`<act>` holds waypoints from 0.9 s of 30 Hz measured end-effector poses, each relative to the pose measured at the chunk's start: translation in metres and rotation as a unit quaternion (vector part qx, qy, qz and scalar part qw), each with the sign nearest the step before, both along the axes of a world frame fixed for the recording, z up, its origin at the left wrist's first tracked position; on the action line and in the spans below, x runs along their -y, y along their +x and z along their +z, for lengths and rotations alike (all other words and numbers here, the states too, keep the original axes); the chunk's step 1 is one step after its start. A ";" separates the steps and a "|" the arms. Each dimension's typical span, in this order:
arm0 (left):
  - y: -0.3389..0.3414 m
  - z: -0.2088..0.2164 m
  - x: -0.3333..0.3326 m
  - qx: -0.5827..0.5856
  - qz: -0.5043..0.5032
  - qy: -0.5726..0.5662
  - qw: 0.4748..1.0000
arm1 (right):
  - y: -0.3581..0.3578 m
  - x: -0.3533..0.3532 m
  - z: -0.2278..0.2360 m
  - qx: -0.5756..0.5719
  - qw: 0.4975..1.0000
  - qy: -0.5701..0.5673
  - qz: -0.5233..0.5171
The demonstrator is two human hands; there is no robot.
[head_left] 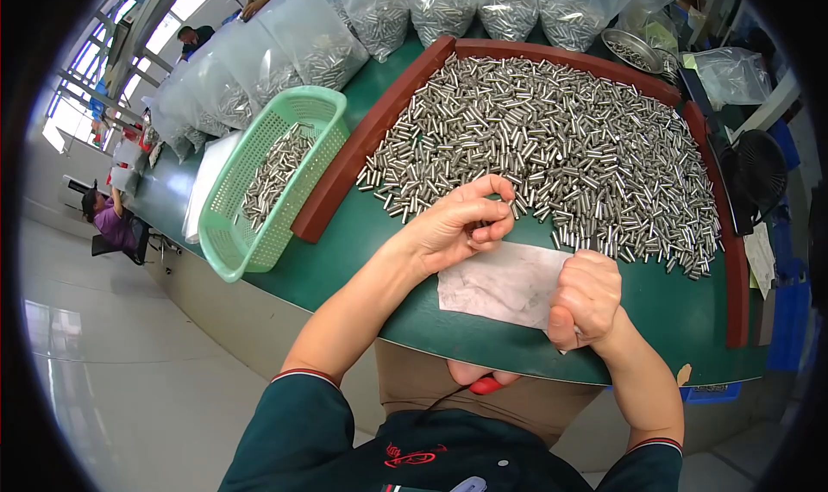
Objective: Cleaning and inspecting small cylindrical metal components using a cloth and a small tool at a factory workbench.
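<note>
A big spread of short, shiny metal pins covers the green table in front of me. My left hand is over the near edge of the pins, its fingers curled in; whatever may be inside them is hidden. My right hand is closed in a fist over the right end of a smudged whitish cloth, which lies flat between my hands. I cannot tell whether that fist grips the cloth or pins.
Dark red wooden bars frame the pins. To the left stands a green plastic basket partly filled with pins. Clear bags of pins line the back. A metal bowl and a black fan are at right.
</note>
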State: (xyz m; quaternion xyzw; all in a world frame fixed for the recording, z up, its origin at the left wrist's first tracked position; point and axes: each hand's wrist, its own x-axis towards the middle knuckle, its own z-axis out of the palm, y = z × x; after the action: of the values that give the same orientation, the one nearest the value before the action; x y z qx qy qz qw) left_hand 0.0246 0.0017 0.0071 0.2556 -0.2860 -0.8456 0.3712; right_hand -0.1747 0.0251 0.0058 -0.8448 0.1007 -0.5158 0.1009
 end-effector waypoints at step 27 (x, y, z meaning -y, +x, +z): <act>-0.003 -0.001 -0.006 0.029 -0.005 -0.018 0.999 | -0.024 -0.015 0.058 0.206 0.970 0.128 -0.026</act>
State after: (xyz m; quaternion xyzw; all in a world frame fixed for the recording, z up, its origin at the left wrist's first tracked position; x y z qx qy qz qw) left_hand 0.0212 0.0078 0.0060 0.2715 -0.3133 -0.8343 0.3634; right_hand -0.1989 0.0399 0.0639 -0.6978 0.1646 -0.6635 0.2137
